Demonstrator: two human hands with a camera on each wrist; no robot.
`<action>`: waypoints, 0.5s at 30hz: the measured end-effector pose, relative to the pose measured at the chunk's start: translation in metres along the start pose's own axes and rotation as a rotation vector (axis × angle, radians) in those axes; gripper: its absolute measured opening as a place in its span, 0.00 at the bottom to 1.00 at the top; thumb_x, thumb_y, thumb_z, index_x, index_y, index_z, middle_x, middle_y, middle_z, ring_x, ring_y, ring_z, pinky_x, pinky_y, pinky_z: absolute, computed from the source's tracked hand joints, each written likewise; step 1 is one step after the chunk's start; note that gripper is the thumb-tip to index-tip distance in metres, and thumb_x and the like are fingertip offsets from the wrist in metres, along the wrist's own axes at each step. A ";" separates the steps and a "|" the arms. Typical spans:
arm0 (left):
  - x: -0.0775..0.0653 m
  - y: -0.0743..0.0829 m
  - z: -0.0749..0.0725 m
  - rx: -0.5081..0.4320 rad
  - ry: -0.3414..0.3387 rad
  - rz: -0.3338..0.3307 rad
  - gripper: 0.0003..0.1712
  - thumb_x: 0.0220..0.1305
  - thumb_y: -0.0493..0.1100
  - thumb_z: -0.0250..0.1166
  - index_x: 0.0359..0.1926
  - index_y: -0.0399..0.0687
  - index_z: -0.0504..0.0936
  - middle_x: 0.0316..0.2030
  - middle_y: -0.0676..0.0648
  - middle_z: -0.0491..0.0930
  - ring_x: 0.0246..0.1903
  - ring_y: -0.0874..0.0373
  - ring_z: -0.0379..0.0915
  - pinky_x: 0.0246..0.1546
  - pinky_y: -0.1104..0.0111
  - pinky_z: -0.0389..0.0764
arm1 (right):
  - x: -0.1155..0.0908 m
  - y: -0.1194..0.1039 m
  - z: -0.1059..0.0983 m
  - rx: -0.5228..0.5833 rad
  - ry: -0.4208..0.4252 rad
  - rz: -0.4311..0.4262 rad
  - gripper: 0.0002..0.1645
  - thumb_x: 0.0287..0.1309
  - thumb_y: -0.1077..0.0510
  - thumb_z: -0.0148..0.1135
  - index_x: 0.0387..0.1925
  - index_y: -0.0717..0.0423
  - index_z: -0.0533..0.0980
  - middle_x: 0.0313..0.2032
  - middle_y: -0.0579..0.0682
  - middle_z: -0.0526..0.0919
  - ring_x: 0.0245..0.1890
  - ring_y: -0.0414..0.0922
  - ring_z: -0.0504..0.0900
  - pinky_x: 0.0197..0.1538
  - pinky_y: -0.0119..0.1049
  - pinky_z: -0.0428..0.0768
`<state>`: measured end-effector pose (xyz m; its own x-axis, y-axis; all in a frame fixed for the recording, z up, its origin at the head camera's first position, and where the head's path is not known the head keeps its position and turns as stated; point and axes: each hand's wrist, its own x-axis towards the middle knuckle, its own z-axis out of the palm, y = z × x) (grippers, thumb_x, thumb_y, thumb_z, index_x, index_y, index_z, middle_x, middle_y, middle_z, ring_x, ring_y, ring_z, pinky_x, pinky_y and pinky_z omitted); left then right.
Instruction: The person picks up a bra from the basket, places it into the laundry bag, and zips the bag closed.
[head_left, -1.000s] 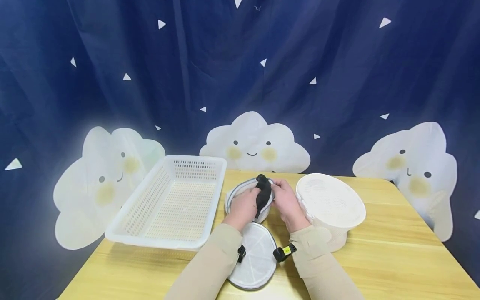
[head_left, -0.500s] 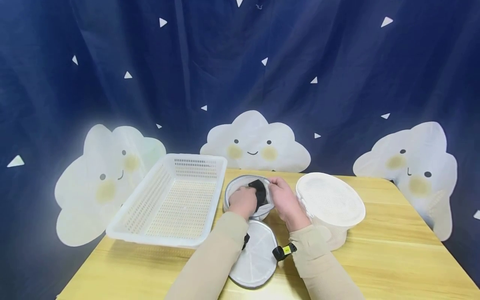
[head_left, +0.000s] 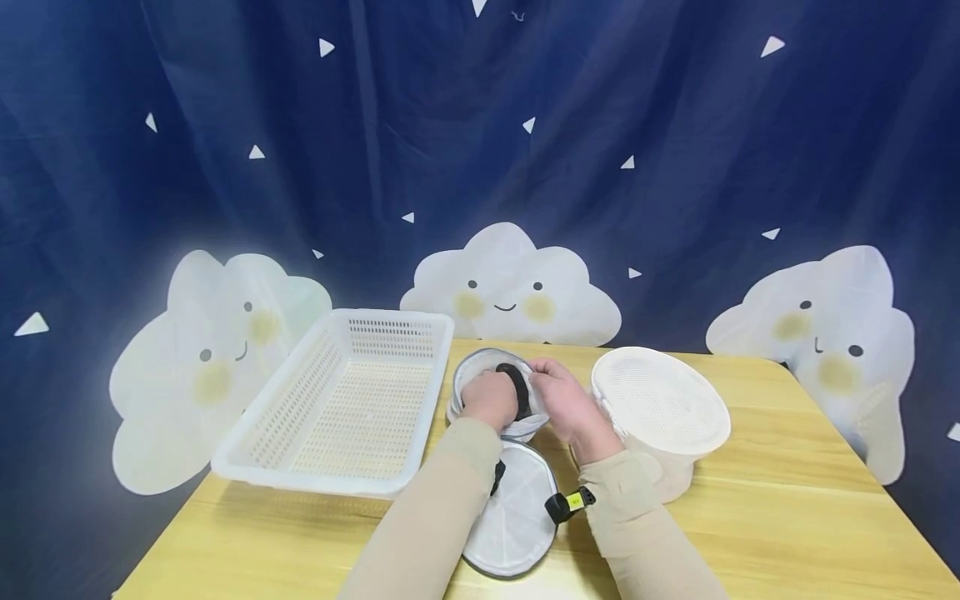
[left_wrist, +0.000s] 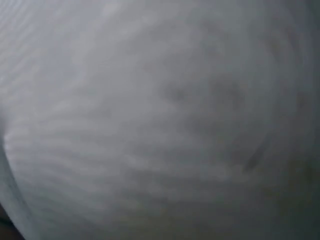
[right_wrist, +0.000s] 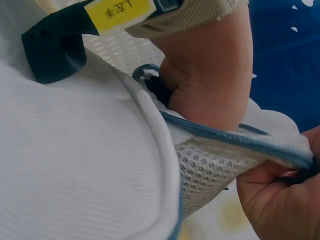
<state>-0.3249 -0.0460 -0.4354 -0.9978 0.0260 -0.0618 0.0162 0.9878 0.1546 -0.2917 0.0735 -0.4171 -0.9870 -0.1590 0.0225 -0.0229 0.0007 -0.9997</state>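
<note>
Head view: mesh bag (head_left: 480, 363) at centre, on desk (head_left: 795, 500); left hand (head_left: 491, 400) inside, against black item (head_left: 521, 392) (fingers hidden, grasp cannot be told). Right hand (head_left: 560, 396) pinches bag's rim. Round white flap (head_left: 517, 521) lies bottom centre. Only right wrist view shows honeycomb weave, at centre. Left wrist view: mostly blurred pale fabric (left_wrist: 125, 100).
</note>
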 end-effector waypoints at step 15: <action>-0.027 -0.016 -0.007 -0.200 0.030 0.374 0.32 0.62 0.44 0.62 0.66 0.35 0.72 0.60 0.37 0.77 0.62 0.43 0.73 0.61 0.57 0.72 | 0.005 0.003 -0.009 -0.040 0.110 -0.051 0.23 0.70 0.65 0.40 0.64 0.70 0.64 0.59 0.71 0.70 0.59 0.63 0.73 0.60 0.48 0.73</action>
<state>-0.2983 -0.0639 -0.4296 -0.9270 0.3696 0.0634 0.3676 0.8618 0.3494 -0.2985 0.0814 -0.4198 -0.9959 -0.0506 0.0754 -0.0772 0.0347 -0.9964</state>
